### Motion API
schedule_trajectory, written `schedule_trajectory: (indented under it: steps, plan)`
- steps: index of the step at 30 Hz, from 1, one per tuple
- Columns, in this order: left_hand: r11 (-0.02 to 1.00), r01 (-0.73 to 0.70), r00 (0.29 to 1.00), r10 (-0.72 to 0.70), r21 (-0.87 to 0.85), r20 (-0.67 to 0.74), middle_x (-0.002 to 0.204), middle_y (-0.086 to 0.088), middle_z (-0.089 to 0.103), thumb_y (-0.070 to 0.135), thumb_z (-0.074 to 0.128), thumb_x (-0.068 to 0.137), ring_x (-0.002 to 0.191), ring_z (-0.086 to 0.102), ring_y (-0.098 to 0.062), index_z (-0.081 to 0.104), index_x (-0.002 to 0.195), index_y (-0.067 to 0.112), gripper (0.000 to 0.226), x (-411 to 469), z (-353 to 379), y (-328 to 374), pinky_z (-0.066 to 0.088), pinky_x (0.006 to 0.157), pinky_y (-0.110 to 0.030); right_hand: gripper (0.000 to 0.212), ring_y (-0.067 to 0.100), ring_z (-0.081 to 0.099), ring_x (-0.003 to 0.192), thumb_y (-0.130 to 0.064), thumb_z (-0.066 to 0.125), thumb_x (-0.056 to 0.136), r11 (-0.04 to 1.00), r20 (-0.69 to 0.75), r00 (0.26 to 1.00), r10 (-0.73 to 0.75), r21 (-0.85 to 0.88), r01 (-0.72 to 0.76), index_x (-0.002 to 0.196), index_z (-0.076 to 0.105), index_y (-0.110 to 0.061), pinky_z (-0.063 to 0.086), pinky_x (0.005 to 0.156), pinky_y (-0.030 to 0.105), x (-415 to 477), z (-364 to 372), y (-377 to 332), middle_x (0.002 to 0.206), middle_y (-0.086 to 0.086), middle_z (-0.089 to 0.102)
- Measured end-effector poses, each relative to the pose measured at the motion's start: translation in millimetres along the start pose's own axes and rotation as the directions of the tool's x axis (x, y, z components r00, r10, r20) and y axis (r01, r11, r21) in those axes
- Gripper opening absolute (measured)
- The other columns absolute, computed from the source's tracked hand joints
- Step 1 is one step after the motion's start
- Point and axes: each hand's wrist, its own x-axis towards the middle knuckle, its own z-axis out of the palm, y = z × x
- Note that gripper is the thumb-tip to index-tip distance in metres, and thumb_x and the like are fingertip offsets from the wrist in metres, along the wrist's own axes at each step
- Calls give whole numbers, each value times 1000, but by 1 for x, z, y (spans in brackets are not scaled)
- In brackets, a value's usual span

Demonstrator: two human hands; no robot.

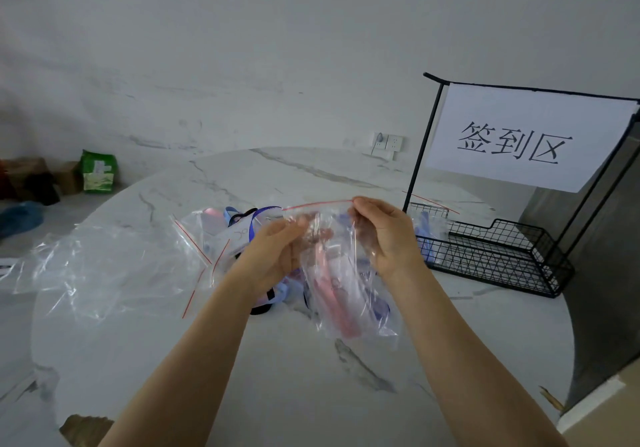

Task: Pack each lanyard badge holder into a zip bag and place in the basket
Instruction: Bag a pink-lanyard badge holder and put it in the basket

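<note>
A single head-worn wide-angle view looks forward and down over a round marble tabletop (277, 377), close above both forearms, facing a white wall (242, 48) beyond.

Round marble table (311, 377) before a pale veined wall (242, 48) with sockets (389, 141).

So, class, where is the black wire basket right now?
In the head view, the black wire basket sits on the marble table, right of the right hand, below the white sign.

Soft, even, flat light around me; white glints on the loose plastic bags (104, 266), table (166, 183) rim bowed, far floor clutter (52, 183) blurry.
</note>
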Motion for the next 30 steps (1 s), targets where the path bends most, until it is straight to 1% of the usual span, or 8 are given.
schedule_trajectory:
  steps: [1, 3, 7, 13, 16, 20, 25, 30]
  plan:
    - [997, 52, 998, -54, -52, -38, 71, -6, 73, 10, 42, 95, 58, 67, -12, 64, 92, 5, 22, 2, -1, -8, 48, 43, -18, 21, 5, 54, 39, 3, 58, 84, 999, -41, 998, 41, 5, -41, 66, 64, -7, 39, 37, 13, 4, -4, 8, 49, 0, 63]
    - [980, 83, 991, -100, -178, -87, 73, -10, 73, 4, 45, 92, 63, 70, -15, 69, 79, 4, 28, 5, -4, -18, 54, 50, -22, 17, 6, 53, 38, 2, 58, 85, 993, -95, 989, 114, 33, -111, 69, 61, -3, 42, 38, 15, 8, -14, 25, 48, 0, 63]
    - [988, 101, 983, -118, -118, -143, 69, -10, 72, 4, 48, 91, 60, 70, -17, 66, 79, 2, 22, 9, -6, -24, 57, 55, -25, 17, 8, 56, 37, -3, 56, 87, 977, -111, 971, 211, 51, -207, 71, 62, -2, 44, 38, 16, 9, -27, 41, 49, 2, 63]
    - [987, 149, 958, -157, -52, -241, 75, -11, 72, 17, 52, 91, 61, 67, -22, 69, 83, 7, 21, 12, -7, -32, 55, 58, -29, 17, 14, 61, 53, -12, 62, 87, 954, -188, 966, 176, -208, -215, 72, 66, -5, 53, 60, 29, 6, -34, 50, 59, 4, 65]
    - [984, 127, 947, -158, -124, -279, 78, -12, 72, 19, 51, 92, 68, 65, -25, 68, 85, 7, 22, 14, -10, -34, 55, 62, -32, 19, 15, 61, 52, -16, 62, 87, 942, -182, 970, 159, -266, -204, 72, 65, -5, 54, 56, 27, 4, -34, 53, 56, 3, 65]
    - [976, 115, 943, -166, -187, -288, 77, -11, 73, 19, 48, 93, 66, 70, -22, 65, 89, 4, 23, 12, -11, -35, 56, 55, -31, 14, 15, 60, 54, -10, 61, 86, 940, -104, 983, 152, -291, -176, 74, 66, -4, 53, 57, 27, 1, -35, 50, 58, 3, 65]
    - [966, 115, 951, -174, -231, -256, 79, -13, 73, 20, 45, 95, 67, 70, -23, 65, 90, 1, 27, 11, -9, -36, 55, 63, -33, 13, 11, 59, 52, -7, 59, 87, 955, -111, 985, 136, -249, -160, 76, 65, -5, 50, 51, 23, 0, -35, 49, 57, 1, 66]
    - [968, 109, 959, -162, -225, -233, 77, -11, 73, 20, 42, 96, 66, 70, -21, 65, 89, 2, 30, 9, -7, -35, 57, 59, -29, 14, 8, 57, 45, -4, 57, 87, 973, -121, 989, 87, -200, -110, 75, 64, -5, 48, 45, 20, -1, -34, 48, 55, 0, 64]
